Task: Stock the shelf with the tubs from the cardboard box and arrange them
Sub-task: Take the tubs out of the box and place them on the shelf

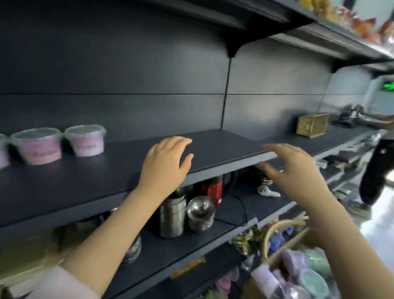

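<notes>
Both my hands are up at the dark shelf (214, 147) in the middle of the frame, and neither holds anything. My left hand (166, 161) lies spread over the shelf board with its fingers loosely bent; I cannot tell whether it touches the board. My right hand (296, 174) is at the shelf's front edge, fingers nearly straight above the edge and thumb apart below it. Three pink-labelled tubs (39, 147) stand in a row on the shelf at the left of the frame, well apart from my left hand. More purple and green boxed tubs (310, 281) fill the cardboard box (260, 290) at lower right, beneath my right forearm.
</notes>
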